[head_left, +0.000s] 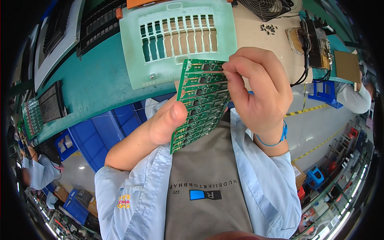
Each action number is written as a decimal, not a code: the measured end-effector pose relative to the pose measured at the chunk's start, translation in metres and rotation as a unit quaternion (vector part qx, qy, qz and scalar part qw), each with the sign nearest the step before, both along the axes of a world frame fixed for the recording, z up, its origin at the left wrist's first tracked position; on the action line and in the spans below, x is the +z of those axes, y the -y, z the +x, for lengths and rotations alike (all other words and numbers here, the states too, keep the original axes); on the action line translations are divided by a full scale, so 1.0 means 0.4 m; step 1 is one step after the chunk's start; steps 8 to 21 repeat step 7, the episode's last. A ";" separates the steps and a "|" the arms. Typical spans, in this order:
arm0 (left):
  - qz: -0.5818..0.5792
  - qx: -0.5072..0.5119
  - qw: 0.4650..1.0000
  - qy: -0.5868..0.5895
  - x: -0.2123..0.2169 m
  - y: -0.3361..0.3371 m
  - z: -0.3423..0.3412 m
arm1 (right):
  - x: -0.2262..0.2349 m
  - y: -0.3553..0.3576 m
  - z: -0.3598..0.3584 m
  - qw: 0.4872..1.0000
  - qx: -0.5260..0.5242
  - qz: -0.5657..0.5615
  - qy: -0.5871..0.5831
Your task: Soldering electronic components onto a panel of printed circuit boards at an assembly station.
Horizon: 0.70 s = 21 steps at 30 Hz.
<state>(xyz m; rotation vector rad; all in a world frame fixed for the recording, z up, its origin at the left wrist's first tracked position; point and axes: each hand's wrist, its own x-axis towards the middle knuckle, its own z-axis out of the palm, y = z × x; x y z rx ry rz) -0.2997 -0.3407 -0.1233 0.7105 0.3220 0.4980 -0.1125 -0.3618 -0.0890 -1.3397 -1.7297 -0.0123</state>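
A green panel of several joined circuit boards [200, 97] is held up tilted in front of my chest, its component side showing. My left hand [166, 123] grips it by the left edge, thumb on the near side and the other fingers hidden behind. At the panel's upper right corner, the thumb and forefinger of my right hand [260, 86] are pinched together against the edge. Whatever lies between those fingertips is too small or hidden to make out. Just beyond the panel lies a pale green slotted fixture plate [130, 52] on the bench.
Small black parts [269, 29] lie loose on the beige mat [256, 48], near a black fan [266, 8]. Wired equipment [316, 44] stands at the right. Black racks [98, 26] and another board panel [32, 116] are on the left. Blue bins [94, 136] sit below the bench edge.
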 end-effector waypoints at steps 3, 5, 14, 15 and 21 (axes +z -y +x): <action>0.008 -0.010 1.000 0.020 0.003 -0.008 0.002 | -0.003 -0.010 0.012 0.998 0.023 0.021 0.047; 0.006 -0.021 0.999 0.030 -0.001 -0.013 -0.003 | -0.001 -0.017 0.025 0.996 0.036 0.029 0.071; 0.000 -0.045 0.998 0.049 -0.015 -0.017 -0.016 | 0.001 -0.025 0.042 0.990 0.062 0.041 0.118; 0.000 -0.045 0.998 0.049 -0.015 -0.017 -0.016 | 0.001 -0.025 0.042 0.990 0.062 0.041 0.118; 0.000 -0.045 0.998 0.049 -0.015 -0.017 -0.016 | 0.001 -0.025 0.042 0.990 0.062 0.041 0.118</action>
